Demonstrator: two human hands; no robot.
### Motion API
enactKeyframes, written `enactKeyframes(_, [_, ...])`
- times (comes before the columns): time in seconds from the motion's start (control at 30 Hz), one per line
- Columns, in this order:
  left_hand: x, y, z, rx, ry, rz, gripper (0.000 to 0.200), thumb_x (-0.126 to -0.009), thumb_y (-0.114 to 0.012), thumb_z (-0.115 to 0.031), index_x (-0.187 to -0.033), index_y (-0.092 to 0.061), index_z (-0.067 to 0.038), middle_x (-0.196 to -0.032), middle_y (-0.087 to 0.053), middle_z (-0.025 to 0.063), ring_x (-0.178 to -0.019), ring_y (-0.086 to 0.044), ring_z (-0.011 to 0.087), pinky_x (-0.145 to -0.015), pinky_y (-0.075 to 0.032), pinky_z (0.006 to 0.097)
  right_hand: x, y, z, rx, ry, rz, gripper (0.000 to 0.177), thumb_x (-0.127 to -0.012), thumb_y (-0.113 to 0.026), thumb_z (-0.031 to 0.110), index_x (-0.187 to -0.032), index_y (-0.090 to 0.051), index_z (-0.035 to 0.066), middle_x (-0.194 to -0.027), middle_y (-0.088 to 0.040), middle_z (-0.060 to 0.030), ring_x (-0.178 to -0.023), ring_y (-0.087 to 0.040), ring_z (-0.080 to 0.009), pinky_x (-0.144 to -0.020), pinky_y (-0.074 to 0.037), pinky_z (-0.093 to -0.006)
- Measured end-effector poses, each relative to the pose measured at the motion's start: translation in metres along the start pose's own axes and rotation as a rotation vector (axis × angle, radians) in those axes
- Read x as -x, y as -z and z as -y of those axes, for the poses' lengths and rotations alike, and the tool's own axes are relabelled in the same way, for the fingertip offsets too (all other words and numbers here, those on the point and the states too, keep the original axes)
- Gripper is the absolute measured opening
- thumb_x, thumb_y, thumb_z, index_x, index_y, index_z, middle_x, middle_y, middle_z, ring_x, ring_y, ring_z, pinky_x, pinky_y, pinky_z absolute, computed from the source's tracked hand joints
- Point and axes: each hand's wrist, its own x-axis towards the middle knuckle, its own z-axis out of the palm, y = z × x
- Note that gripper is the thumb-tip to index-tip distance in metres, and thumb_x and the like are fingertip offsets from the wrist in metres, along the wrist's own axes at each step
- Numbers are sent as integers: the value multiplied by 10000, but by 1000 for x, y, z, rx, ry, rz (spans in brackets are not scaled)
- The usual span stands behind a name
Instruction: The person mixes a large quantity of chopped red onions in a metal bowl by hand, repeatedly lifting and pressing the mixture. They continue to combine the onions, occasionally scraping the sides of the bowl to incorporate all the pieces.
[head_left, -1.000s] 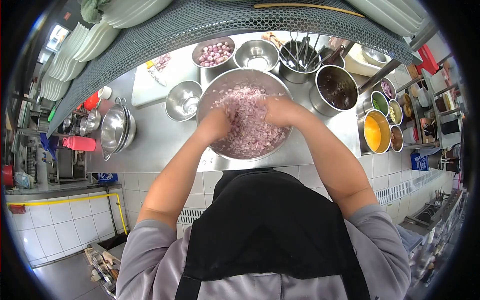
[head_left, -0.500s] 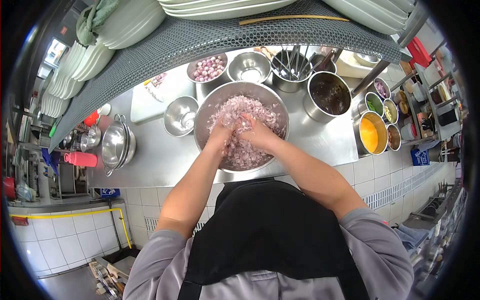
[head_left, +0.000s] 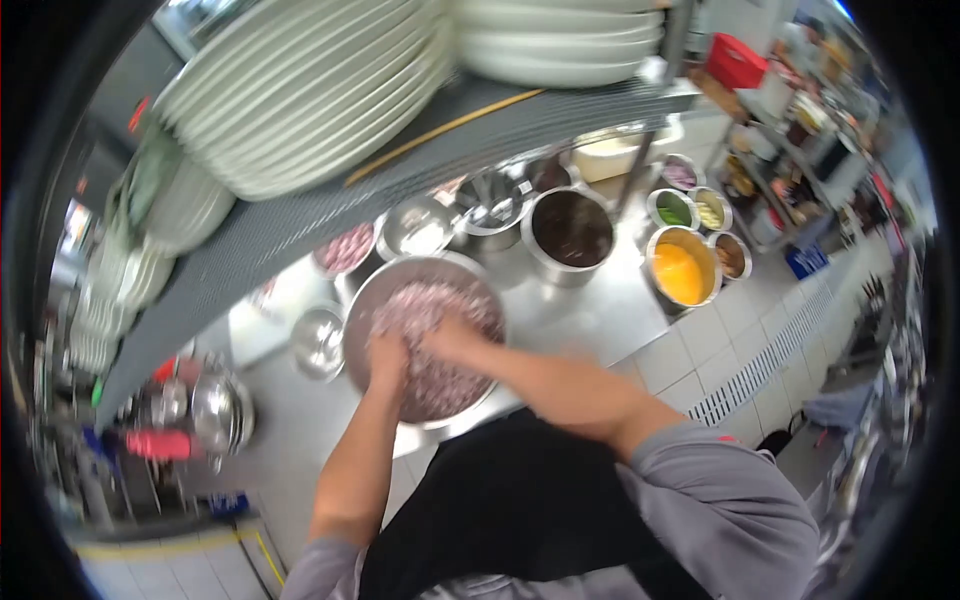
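Note:
A large steel mixing bowl (head_left: 357, 345) holds a heap of sliced shallots (head_left: 445, 388), pinkish and finely cut. My left hand (head_left: 388, 354) is down in the shallots on the left side of the heap. Close by on the right, my right hand (head_left: 450, 340) also reaches into them, apart from the left. The fingers of both hands are sunk in the slices and smeared by motion, so their grip does not show. Left of the bowl stands a smaller steel bowl (head_left: 319, 343).
Behind are a container of whole shallots (head_left: 346, 248), a steel bowl (head_left: 418, 228), a pot with utensils (head_left: 491, 205) and a dark-filled pot (head_left: 569, 240). Pots including one of orange liquid (head_left: 684, 272) stand right. Overhead, a mesh shelf (head_left: 290, 225) carries stacked plates (head_left: 310, 95).
My view has turned and tilted, so the bowl sits lower and further left in the picture. Both hands stay in the shallots and have drawn apart.

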Motion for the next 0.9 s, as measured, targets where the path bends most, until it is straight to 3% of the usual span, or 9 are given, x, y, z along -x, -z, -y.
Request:
enactKeyframes(0.07, [-18, -9, 44, 260, 87, -128, 322, -852, -486, -220, -973, -636, 37, -831, -649, 119, -746, -591, 245, -681, -459, 391, 1, 0, 3, 85, 11, 62, 497, -801, -548, 343, -1052, -607, -82, -1027, -612, -299, -1009, -594, -405, -898, -459, -428])
enactKeyframes(0.13, [-8, -1, 13, 285, 214, 50, 326, -865, -496, -213, -1054, -614, 24, -966, -642, 119, -822, -595, 228, -739, -462, 367, -3, -9, 3, -5, -27, 38, 467, -817, -534, 343, -981, -634, -83, -1025, -604, -308, -1027, -582, -411, -893, -456, -434])
enactKeyframes(0.23, [-4, -7, -22, 410, 342, 114, 334, -846, -536, -166, -1130, -560, 7, -988, -624, 120, -835, -603, 214, -703, -491, 340, -20, -23, -18, -89, 49, 30, 431, -826, -546, 288, -1049, -613, -74, -1036, -624, -270, -998, -608, -366, -864, -472, -428])
enactKeyframes(0.3, [1, -11, -40, 541, 416, 98, 373, -816, -570, -111, -1169, -502, -10, -934, -613, 98, -759, -615, 207, -572, -506, 312, -16, -16, -18, -370, 17, 179, 422, -824, -564, 224, -1132, -575, -64, -1058, -631, -218, -984, -613, -292, -849, -477, -398])
enactKeyframes(0.4, [6, -7, -46, 541, 453, 173, 426, -805, -583, -74, -1209, -465, -12, -973, -602, 108, -787, -619, 228, -581, -520, 328, 2, -1, -2, -455, -93, 312, 442, -823, -570, 173, -1200, -531, -56, -1098, -611, -183, -984, -592, -227, -858, -465, -364])
enactKeyframes(0.43, [2, -3, -44, 358, 559, 235, 486, -820, -579, -70, -1275, -427, 5, -1114, -578, 138, -925, -598, 247, -763, -509, 351, -3, -13, -7, -528, -3, 295, 418, -831, -551, 145, -1195, -533, -59, -1121, -605, -198, -997, -586, -234, -880, -445, -348])
enactKeyframes(0.6, [32, -16, -52, 244, 345, 113, 503, -843, -540, -52, -1313, -389, 43, -1153, -571, 131, -1037, -550, 237, -885, -443, 323, 3, -14, 1, -657, 127, 102, 369, -821, -487, 66, -1159, -560, -62, -1113, -612, -230, -1032, -589, -281, -899, -440, -372])
enactKeyframes(0.67, [32, -5, -48, 259, 138, 234, 440, -831, -514, -27, -1260, -450, 48, -1148, -579, 138, -1026, -556, 245, -881, -440, 337, 18, 18, 23, -218, -31, 66, 351, -795, -488, 54, -1105, -575, -86, -1111, -592, -284, -1056, -588, -337, -901, -444, -408])
enactKeyframes(0.9, [26, 18, -37, -144, -65, 300, 328, -765, -520, -25, -1079, -576, 54, -1005, -636, 203, -943, -607, 296, -842, -448, 366, 10, 15, 15, 244, 26, 146, 327, -725, -516, 80, -975, -599, -115, -927, -623, -302, -909, -630, -399, -799, -499, -444])
